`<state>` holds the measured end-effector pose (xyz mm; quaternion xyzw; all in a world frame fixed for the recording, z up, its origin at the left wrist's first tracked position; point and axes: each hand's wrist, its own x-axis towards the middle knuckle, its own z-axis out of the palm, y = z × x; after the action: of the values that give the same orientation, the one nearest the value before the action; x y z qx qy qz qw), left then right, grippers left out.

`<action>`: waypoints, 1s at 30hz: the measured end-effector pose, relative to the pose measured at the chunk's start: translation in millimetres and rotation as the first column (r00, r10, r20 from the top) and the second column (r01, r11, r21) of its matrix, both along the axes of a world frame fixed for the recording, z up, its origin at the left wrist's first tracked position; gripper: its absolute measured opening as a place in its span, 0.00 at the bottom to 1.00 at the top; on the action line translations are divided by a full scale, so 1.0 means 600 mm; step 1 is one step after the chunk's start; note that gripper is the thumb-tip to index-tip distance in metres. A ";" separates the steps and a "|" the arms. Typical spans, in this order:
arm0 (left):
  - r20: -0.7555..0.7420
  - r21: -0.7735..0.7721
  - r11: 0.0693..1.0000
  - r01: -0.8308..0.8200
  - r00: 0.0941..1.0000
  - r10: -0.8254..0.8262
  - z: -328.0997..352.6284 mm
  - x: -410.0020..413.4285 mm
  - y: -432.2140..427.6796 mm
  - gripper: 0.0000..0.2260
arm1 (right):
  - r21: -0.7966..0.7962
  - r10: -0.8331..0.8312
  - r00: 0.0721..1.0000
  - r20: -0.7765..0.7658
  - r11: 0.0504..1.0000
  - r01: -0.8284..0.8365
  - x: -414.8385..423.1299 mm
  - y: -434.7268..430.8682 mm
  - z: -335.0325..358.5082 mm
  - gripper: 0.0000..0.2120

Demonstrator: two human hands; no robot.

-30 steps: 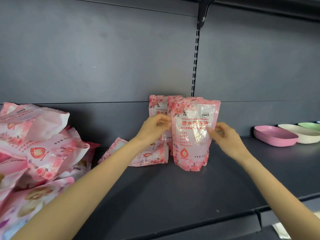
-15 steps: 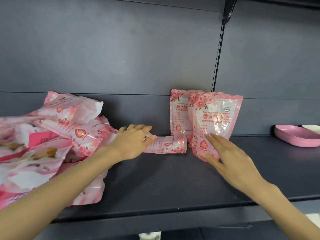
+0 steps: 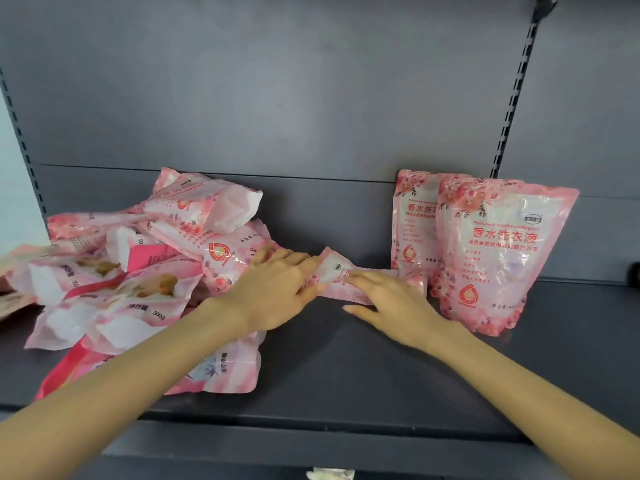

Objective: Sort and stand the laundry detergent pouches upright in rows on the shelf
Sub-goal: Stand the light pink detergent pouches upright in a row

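Dark grey shelf (image 3: pixel 346 372), grey back panel (image 3: pixel 277 98) behind it. A slotted upright (image 3: pixel 516 95) runs down the panel at right, and another stands at the far left edge.

Left end of shelf: loose pile of pouches (image 3: pixel 138 271), pink and white, lying flat and overlapping at all angles. The pile reaches from the back panel almost to the front edge. One pouch at the bottom of the heap lies under the left forearm, near the front edge.

Right part of shelf: two pouches stand upright, one behind the other. The front pouch (image 3: pixel 498 258) faces out with its flowered top, red lettering and red drop logo readable. The rear pouch (image 3: pixel 412 230) stands against the back panel, offset left, with its right half hidden by the front one.

Middle of shelf, toward the back: a flat pouch (image 3: pixel 332 271) lies on its side between the pile and the standing pair. Its right end touches or nearly touches the base of the rear pouch.

Left hand (image 3: pixel 273 289): fingers bent over the left end of the flat pouch, gripping it. The wrist crosses the edge of the pile.

Right hand (image 3: pixel 391 303): fingers straight, laid flat on the middle of the same pouch, thumb spread toward the front on bare shelf. The two hands are close together but not touching.
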<state>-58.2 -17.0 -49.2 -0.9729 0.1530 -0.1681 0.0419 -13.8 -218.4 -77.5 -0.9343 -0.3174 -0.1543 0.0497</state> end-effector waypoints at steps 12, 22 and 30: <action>0.065 -0.061 0.998 -0.035 0.997 0.038 0.006 0.039 0.038 0.38 | -0.084 0.112 0.986 -0.121 0.989 -0.122 0.113 0.087 -0.016 0.06; 0.078 -0.127 0.991 -0.050 0.995 0.060 0.023 0.042 0.029 0.29 | -0.239 0.013 0.997 -0.075 0.970 -0.031 0.110 0.109 -0.006 0.11; 0.079 -0.189 0.981 -0.040 0.995 0.056 0.036 0.032 0.035 0.22 | -0.263 -0.060 0.998 0.032 0.963 0.066 0.105 0.094 -0.005 0.09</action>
<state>-39.1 3.8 -27.6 -0.9681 0.1112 -0.2213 -0.0394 49.2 -162.2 -80.7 -0.9403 -0.3060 -0.1232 -0.0839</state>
